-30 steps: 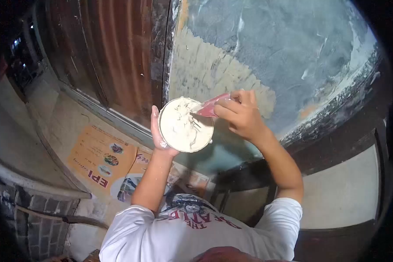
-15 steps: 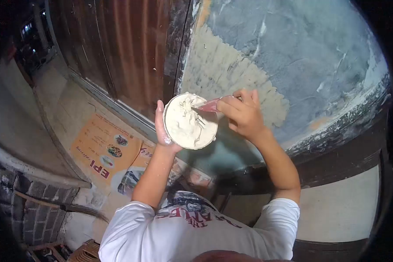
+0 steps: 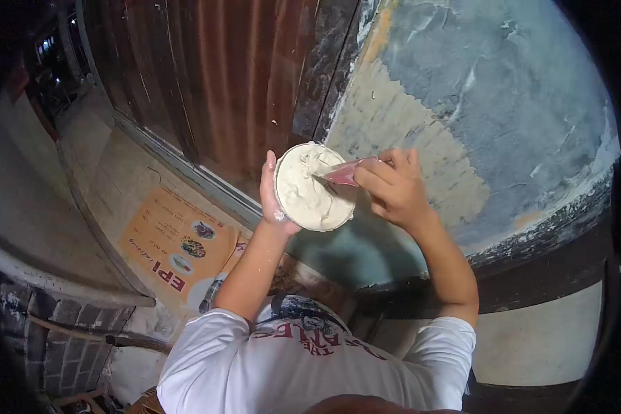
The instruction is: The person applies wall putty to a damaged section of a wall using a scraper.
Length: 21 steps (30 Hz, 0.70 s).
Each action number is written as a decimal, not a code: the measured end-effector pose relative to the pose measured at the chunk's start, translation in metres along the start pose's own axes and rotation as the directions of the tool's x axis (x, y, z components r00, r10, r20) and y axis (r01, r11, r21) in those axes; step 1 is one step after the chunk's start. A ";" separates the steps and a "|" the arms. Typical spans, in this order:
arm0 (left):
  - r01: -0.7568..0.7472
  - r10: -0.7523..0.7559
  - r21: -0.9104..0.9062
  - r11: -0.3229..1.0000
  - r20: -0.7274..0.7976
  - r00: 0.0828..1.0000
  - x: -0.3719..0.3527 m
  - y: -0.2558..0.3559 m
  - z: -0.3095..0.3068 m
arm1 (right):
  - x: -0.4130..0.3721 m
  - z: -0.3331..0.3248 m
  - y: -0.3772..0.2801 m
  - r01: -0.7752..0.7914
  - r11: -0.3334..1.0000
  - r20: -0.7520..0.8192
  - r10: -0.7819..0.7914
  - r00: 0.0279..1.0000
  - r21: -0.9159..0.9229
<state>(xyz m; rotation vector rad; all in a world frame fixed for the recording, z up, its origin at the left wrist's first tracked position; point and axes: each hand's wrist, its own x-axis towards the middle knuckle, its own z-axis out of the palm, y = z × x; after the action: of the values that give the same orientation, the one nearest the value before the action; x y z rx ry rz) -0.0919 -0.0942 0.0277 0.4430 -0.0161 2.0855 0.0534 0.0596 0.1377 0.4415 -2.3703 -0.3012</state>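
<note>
My left hand (image 3: 272, 193) is wrapped round the side and underside of a round tub (image 3: 277, 181), its thumb up along the rim. Thick off-white paste (image 3: 309, 193) fills the tub nearly to the brim, its surface lumpy and smeared. Between the fingers of my right hand (image 3: 391, 186) is the reddish handle of a putty knife (image 3: 343, 172), whose blade end dips into the paste near the far side. White smears show on my left thumb and palm. The tub's underside is hidden.
Ahead on the right is a blue-grey wall (image 3: 531, 90) with a rough pale patch (image 3: 421, 131) on it. A dark brown wooden door (image 3: 234, 76) stands to its left. An orange printed banner (image 3: 165, 228) lies on the floor, with grey blocks (image 3: 76, 345) at lower left.
The tub, both hands and the putty knife have shifted a little to the right in view. The paste's surface looks smoother, and the wall has also moved right as the view turned.
</note>
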 end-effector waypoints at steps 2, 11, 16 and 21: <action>0.010 -0.009 -0.019 1.000 0.008 1.000 0.003 0.007 -0.009 | 0.004 0.007 0.002 -0.024 1.000 -0.015 0.024 1.000 0.006; 0.019 -0.019 -0.005 1.000 -0.003 1.000 0.019 0.026 -0.037 | 0.021 0.010 0.031 -0.249 0.963 -0.061 0.244 0.968 -0.103; 0.018 -0.013 0.018 1.000 -0.227 0.974 0.018 0.030 -0.060 | 0.061 -0.009 0.084 -0.417 0.876 -0.288 0.346 0.893 -0.242; -0.022 0.038 0.080 0.997 -0.199 0.979 0.020 0.052 -0.074 | 0.095 -0.025 0.133 -0.434 0.818 -0.340 0.314 0.886 -0.376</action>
<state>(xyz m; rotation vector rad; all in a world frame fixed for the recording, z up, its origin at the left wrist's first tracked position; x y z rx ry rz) -0.1676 -0.0914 -0.0267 0.2788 0.1790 2.1570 -0.0267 0.1414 0.2569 -0.2025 -1.9842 -0.5431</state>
